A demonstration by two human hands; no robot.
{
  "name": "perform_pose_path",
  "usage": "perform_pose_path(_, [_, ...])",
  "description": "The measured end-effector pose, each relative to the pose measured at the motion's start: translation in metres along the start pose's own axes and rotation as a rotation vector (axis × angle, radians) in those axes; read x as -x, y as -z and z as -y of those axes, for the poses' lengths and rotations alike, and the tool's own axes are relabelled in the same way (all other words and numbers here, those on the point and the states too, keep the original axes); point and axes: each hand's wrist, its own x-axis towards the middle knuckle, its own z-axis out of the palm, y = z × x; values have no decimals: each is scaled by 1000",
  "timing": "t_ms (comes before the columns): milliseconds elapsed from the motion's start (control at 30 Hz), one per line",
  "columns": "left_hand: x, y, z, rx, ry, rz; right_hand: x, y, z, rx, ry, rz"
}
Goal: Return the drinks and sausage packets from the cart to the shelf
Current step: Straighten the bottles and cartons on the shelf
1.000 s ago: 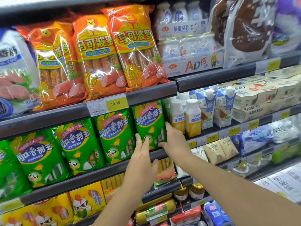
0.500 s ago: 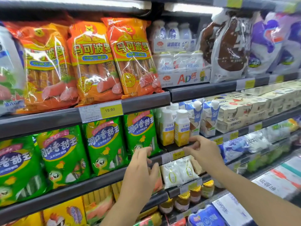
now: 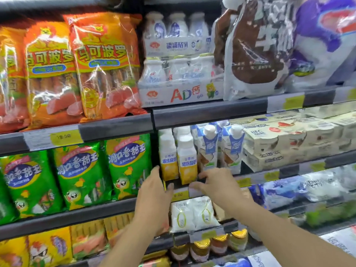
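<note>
Green sausage packets (image 3: 128,166) stand in a row on the middle shelf, and orange sausage packets (image 3: 105,64) fill the shelf above. Two yellow-and-white drink bottles (image 3: 187,160) stand just right of the green row, with blue-and-white cartons (image 3: 209,151) beside them. My left hand (image 3: 154,199) reaches up with straight fingers to the left side of the bottles, at the shelf's front edge. My right hand (image 3: 213,185) lies at the shelf rail under the bottles and cartons, fingers bent, thumb pointing left. Neither hand holds anything. The cart is out of view.
Multipacks of white bottles (image 3: 179,74) and big milk-powder bags (image 3: 256,51) sit on the top shelf. Yoghurt cup packs (image 3: 289,143) lie right of the cartons. White pouches (image 3: 192,214) and small jars (image 3: 200,249) fill the lower shelves. Price rails (image 3: 115,128) front each shelf.
Both hands have left the green sausage packet and shifted right to the yellow drink bottles. The view has swung right with them and come closer.
</note>
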Motion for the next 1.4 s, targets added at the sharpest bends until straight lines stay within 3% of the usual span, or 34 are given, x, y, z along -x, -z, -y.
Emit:
perform_pose_path(200, [-16,-12,-23,-106,181,-31,-9,2,-10,7,70,47])
perform_pose_path(333, [-24,-15,-26,-110,213,-54,-14,0,-10,41,65,38])
perform_pose_path(1400, [-36,-15,-13,31,72,-33,-11,-8,17,162,-38,-84])
